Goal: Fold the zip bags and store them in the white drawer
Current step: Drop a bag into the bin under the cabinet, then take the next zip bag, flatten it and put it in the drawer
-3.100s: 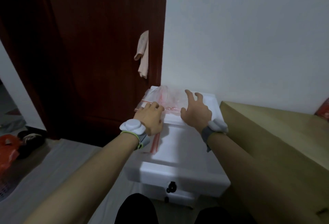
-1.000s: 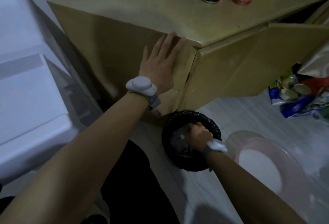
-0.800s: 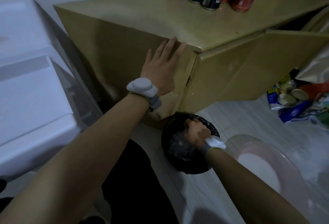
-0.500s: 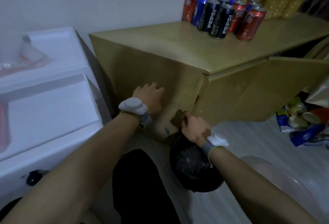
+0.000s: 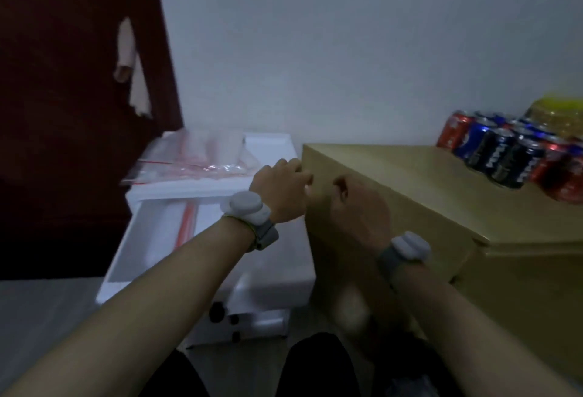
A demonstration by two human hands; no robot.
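A loose pile of clear zip bags [image 5: 195,157] with red seal strips lies on top of the white drawer unit [image 5: 268,144]. Below it the white drawer [image 5: 148,245] is pulled out, and a flat bag with a red strip [image 5: 186,223] lies inside. My left hand [image 5: 280,190] hovers over the drawer's right side, beside the wooden cabinet's corner, with fingers curled and nothing in it. My right hand [image 5: 359,207] is in front of the cabinet's side, fingers loosely curled, and I see nothing in it. Both wrists carry grey bands.
A tan wooden cabinet [image 5: 426,194] stands right of the drawer unit, with soda cans [image 5: 511,153] and yellow packs [image 5: 558,112] on top. A dark red door [image 5: 63,81] with a torn patch is on the left. My dark-clothed knees [image 5: 309,368] are at the bottom.
My view swung left from the floor bin back to the drawer unit. My right hand came up out of the black bin. My left hand left the cabinet's side and curled.
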